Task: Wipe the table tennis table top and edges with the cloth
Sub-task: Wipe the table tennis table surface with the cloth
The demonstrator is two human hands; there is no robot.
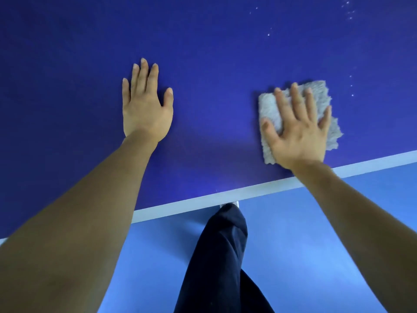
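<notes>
Tabletop: the dark blue tabletop fills the upper part of the view, matte and evenly coloured.
Edge line: a white line runs along the near edge of the tabletop, slanting from lower left up to the right.
Specks: small white specks are scattered over the far right of the tabletop, well beyond the cloth.
Floor: a lighter blue floor lies below the edge; no more of the room shows.
Person: a leg in dark trousers stands at the edge, with the tip of a white shoe just under the white line.
Cloth: the grey, fuzzy cloth lies flat on the tabletop at the right, near the white line but not on it.
Cloth direction: it is roughly four-sided and close to square. The hand hides its middle, so no clear long axis shows. Its left side runs away from the person, and its near left corner points down toward the white line.
Right hand: the right hand presses palm-down on the cloth, its fingers straight and spread apart, gripping nothing.
Left hand: the left hand rests palm-down on the bare tabletop, well apart from the cloth. Its fingers are straight and close together, and the thumb is held out to the side.
</notes>
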